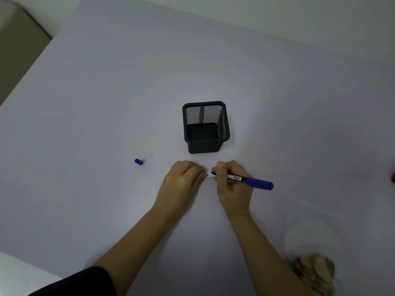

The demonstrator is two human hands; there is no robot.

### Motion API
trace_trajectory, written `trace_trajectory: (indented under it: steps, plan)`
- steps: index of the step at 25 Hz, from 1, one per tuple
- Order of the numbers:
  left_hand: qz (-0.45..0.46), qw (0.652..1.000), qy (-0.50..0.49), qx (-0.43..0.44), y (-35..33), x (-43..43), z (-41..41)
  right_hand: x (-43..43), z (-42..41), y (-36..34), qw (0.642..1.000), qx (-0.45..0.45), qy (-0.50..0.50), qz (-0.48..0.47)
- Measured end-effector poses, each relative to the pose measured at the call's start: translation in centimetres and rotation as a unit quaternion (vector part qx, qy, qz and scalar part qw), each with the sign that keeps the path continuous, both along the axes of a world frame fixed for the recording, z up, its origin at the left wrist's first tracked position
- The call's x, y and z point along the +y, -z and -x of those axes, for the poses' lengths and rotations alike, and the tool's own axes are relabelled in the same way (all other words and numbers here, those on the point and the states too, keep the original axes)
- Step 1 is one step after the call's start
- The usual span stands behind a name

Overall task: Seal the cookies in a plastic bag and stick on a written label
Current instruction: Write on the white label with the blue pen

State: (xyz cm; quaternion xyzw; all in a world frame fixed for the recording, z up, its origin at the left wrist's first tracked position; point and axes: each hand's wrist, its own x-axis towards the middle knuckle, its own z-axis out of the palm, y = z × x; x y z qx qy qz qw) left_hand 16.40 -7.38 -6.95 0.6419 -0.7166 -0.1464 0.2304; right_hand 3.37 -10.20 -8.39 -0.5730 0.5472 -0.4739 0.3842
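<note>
My right hand (232, 184) grips a blue marker (254, 182), its uncapped tip touching a small white label (210, 175) on the table. The fingertips of my left hand (182, 179) press down on the label's left end; most of the label is hidden between the two hands. The marker's blue cap (138, 161) lies on the table to the left. At the lower right lies a clear plastic bag (310, 236) with brown cookies (314, 272) inside at its near end.
An empty black mesh pen holder (206, 127) stands just beyond my hands. The pale lilac table (106, 103) ends at its left edge beside a beige surface (17, 50). A dark red object (393, 176) shows at the right frame edge.
</note>
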Motion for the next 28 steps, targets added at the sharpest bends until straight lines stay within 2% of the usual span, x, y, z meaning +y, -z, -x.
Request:
trace_trajectory:
  steps: [4, 7, 10, 19, 25, 28]
  plan:
    - [-0.052, 0.996, -0.025, 0.067, -0.9, 0.0, 0.2, 0.0, 0.1, 0.1, 1.0, 0.003, 0.0, -0.001]
    - [-0.115, 0.974, -0.114, 0.157, -1.6, -0.4, 0.5, 0.1, 0.0, 0.0, 1.0, 0.003, 0.0, 0.0]
    - [-0.109, 0.96, -0.172, 0.19, -1.6, -0.3, 0.7, 0.0, 0.0, 0.1, 1.0, 0.002, 0.002, 0.003]
    - [-0.072, 0.969, -0.145, 0.185, -1.1, 0.3, 0.7, 0.1, 0.1, 0.1, 1.0, 0.004, 0.003, 0.01]
    - [-0.035, 0.994, -0.057, 0.082, -1.1, 0.7, 0.7, 0.0, 0.3, 0.1, 1.0, 0.007, -0.005, 0.006]
    - [-0.011, 0.996, -0.035, 0.077, -1.2, 0.7, 0.5, 0.1, 0.4, 0.0, 1.0, 0.005, -0.007, 0.012]
